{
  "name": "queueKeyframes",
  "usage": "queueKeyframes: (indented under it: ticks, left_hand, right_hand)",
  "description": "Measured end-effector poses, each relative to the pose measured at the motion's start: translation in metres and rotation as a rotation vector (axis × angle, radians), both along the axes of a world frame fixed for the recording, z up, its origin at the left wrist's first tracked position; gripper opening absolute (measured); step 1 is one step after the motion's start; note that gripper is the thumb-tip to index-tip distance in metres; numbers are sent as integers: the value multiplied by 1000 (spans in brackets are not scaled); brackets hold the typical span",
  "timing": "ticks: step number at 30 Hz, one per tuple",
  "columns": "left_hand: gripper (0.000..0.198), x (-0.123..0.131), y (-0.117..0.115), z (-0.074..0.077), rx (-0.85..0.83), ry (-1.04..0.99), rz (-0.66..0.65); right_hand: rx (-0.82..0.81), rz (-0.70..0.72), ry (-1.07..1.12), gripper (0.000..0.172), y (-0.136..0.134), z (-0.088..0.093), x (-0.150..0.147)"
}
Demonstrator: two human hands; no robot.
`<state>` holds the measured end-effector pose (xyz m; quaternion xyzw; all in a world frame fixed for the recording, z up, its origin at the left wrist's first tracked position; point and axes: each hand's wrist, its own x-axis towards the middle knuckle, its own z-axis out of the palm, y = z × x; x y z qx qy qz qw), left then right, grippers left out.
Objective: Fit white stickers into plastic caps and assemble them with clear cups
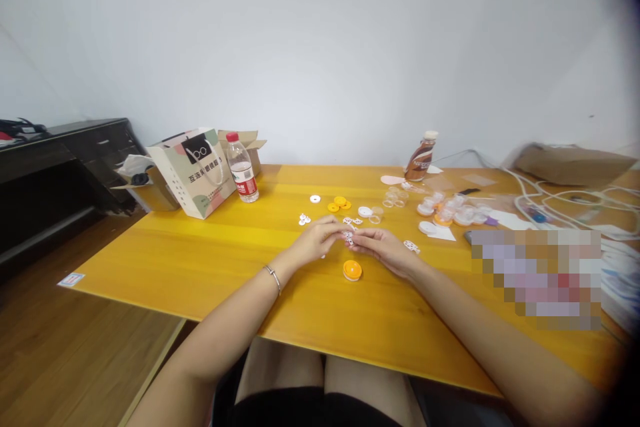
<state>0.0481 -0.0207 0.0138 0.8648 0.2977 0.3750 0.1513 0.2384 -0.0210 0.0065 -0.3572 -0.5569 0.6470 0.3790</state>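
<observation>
Between the fingertips of both my hands is a small white plastic piece point(349, 238) with dark spots or holes; its exact kind is too small to make out. My left hand point(320, 238), with a bracelet at the wrist, pinches it from the left. From the right, my right hand point(383, 247) closes its fingers on the same piece. Just below the hands an orange round cap point(353, 270) with a white underside lies on the table. Beyond the fingers are more small white pieces point(354, 221). A white perforated piece point(411, 247) rests beside my right wrist.
Orange discs point(340, 203), a white disc point(315, 199) and clear rings point(394, 199) lie farther back on the wooden table point(225, 267). A water bottle point(243, 170) and paper bag point(197, 173) stand left. Clear-topped round parts point(453, 209), a brown bottle point(421, 157) and cables point(540, 193) occupy the right.
</observation>
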Motion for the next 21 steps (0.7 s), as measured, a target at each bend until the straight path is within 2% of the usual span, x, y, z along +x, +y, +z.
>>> queueKeyframes:
  ticks: [6,13,21]
  left_hand:
    - [28,-1,-1,-1,13,12,-21]
    - [26,2,0,-3,-18,2,24]
    - [18,6,-2,-1,-314,-163,27]
  right_hand:
    - [25,-21,-38,26,2,-4,0]
    - [54,-18,-82,22,4,-3,1]
    - [144,10,-181,24,1,1,2]
